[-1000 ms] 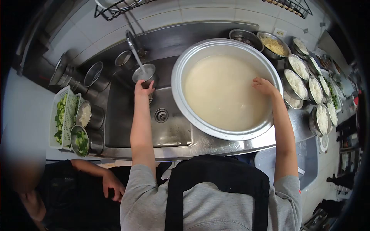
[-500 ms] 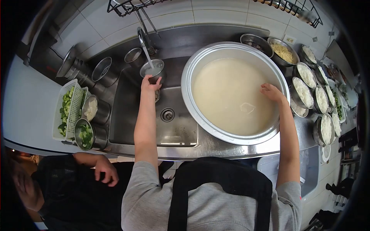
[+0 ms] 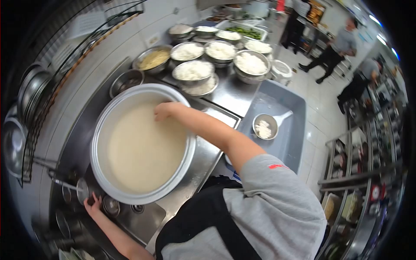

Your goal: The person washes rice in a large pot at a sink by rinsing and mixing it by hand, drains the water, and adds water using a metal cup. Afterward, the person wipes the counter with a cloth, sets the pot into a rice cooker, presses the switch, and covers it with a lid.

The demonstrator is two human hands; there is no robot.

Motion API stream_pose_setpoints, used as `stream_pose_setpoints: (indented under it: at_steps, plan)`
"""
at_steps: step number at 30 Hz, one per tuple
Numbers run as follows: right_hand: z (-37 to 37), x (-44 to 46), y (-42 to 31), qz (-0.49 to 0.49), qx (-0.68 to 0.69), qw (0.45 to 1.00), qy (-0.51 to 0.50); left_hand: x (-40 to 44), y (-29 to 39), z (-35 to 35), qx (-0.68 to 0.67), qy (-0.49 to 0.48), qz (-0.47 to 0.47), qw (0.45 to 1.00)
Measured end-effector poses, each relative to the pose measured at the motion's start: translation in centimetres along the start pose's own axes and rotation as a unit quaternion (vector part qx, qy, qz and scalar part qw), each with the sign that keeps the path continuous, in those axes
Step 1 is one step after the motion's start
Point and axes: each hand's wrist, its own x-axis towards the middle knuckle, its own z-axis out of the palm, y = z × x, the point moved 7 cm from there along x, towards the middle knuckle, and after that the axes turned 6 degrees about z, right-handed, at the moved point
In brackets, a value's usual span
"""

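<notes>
A large round metal pot [image 3: 99,149] holds cloudy whitish liquid [image 3: 143,151]. My right hand [image 3: 164,112] is at its far right side, just over or at the liquid's surface, fingers curled together; whether they hold anything is hidden. At lower left, my left hand [image 3: 92,204] has its fingers around the near edge of a small metal bowl [image 3: 82,191]. Water runs from the faucet [image 3: 65,184] into this bowl. Beside the left hand, another small metal bowl [image 3: 111,206] sits in the sink [image 3: 149,219].
Several metal bowls of white rice-like food [image 3: 190,70] stand beyond the pot, beside a bowl of yellow shreds [image 3: 154,59]. A grey tub [image 3: 281,143] at right holds a handled strainer [image 3: 265,126]. A wire rack [image 3: 47,99] hangs at left. People stand farther back.
The view has swung right, showing the tub, shelves and people. My left hand stays at the bowl under the running water. My right hand remains over the pot's far right side.
</notes>
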Motion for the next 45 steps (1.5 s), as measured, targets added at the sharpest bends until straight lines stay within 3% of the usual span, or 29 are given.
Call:
stream_pose_setpoints:
  at_steps: [4,8,11,13,15,16,17,18,19,21,23,36,38,43,45]
  plan:
    - [-0.3,-0.6,-0.2,0.004,-0.003,1.000,-0.016,-1.1,-1.6,-0.1,-0.103,0.039,-0.050,0.993]
    - [0.0,-0.1,-0.4,-0.004,-0.013,0.999,-0.032,-1.4,-1.4,-0.6,-0.097,0.056,-0.033,0.993]
    - [0.6,2.1,0.9,-0.022,-0.004,0.999,0.047,-1.4,-0.9,-0.6,-0.049,0.030,-0.019,0.998]
    - [0.1,1.4,0.5,-0.033,-0.020,0.998,0.039,2.9,1.9,-1.1,0.029,-0.021,-0.032,0.999]
    - [0.2,1.4,0.5,-0.071,0.004,0.995,0.065,1.2,1.9,-0.7,0.124,-0.076,0.093,0.985]
    - [2.7,5.7,2.2,-0.167,-0.041,0.984,0.049,0.6,1.7,-0.5,0.118,-0.096,0.102,0.983]
    - [2.8,5.6,2.4,-0.160,-0.041,0.986,0.022,-0.1,1.5,-0.3,0.154,-0.129,0.127,0.971]
    - [2.9,5.3,2.5,-0.152,-0.042,0.988,-0.006,-0.7,1.1,-0.4,0.132,-0.099,0.135,0.977]
    - [0.0,0.8,-0.8,-0.078,-0.065,0.995,0.010,-1.4,0.6,-0.6,0.109,-0.068,0.145,0.981]
    - [0.6,2.3,0.6,-0.081,-0.033,0.996,0.016,-1.8,0.3,0.3,0.118,-0.194,0.173,0.958]
    - [0.8,2.6,0.9,-0.076,0.006,0.997,0.013,-1.7,-0.1,-0.3,0.040,-0.073,0.117,0.990]
    - [0.3,1.8,0.8,-0.036,0.050,0.998,0.000,-4.8,-1.5,-0.1,-0.005,-0.050,0.087,0.995]
    - [0.1,1.6,0.5,-0.056,0.053,0.997,0.012,-5.2,-1.0,0.7,0.064,-0.100,0.124,0.985]
    - [0.2,2.1,0.7,-0.055,0.004,0.998,0.014,-10.5,-3.4,5.1,0.087,-0.133,0.121,0.980]
    - [0.3,2.3,0.9,-0.046,-0.005,0.999,0.014,-13.8,-4.8,7.7,0.127,-0.217,0.180,0.951]
